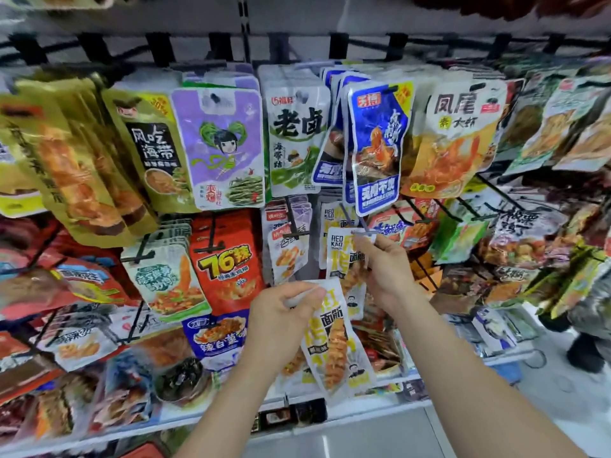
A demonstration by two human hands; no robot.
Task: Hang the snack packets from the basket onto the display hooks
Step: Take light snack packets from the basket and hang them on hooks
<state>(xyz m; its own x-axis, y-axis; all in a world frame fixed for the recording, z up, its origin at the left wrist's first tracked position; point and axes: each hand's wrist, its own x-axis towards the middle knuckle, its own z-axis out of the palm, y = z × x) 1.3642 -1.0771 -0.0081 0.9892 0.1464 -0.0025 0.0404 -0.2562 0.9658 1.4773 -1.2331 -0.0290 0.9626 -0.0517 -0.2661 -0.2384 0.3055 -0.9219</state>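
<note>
1. Far left on the upper row hang crowded gold packets (76,166). Their print is too blurred for me to read.
2. Next along, an olive packet (155,150) reads "风吃海带", a purple packet (221,143) shows a cartoon girl, and a white-and-green packet (294,133) reads "老卤".
3. Under those, a red packet (224,262) carries "76°辣" in yellow.
4. My left hand (281,312) is low at centre. Its fingers are curled and pinch the top edge of the loose snack packet (337,345), white and yellow, which dangles tilted below the hand.
5. My right hand (386,276) is just above and to the right. Thumb and forefinger are clamped on the top of the raised snack packet (342,256), marked "RED KAO", held right at the tip of the display hook (362,231).
6. Hung packets (332,214) with the same "RED KAO" print sit further back on that hook.
7. A blue packet (377,143) hangs from the row above, its bottom edge close over the hook tip and crowding my way in.
8. To the right, a packet (456,137) reads "凤尾". Beyond it the packets blur.
</note>
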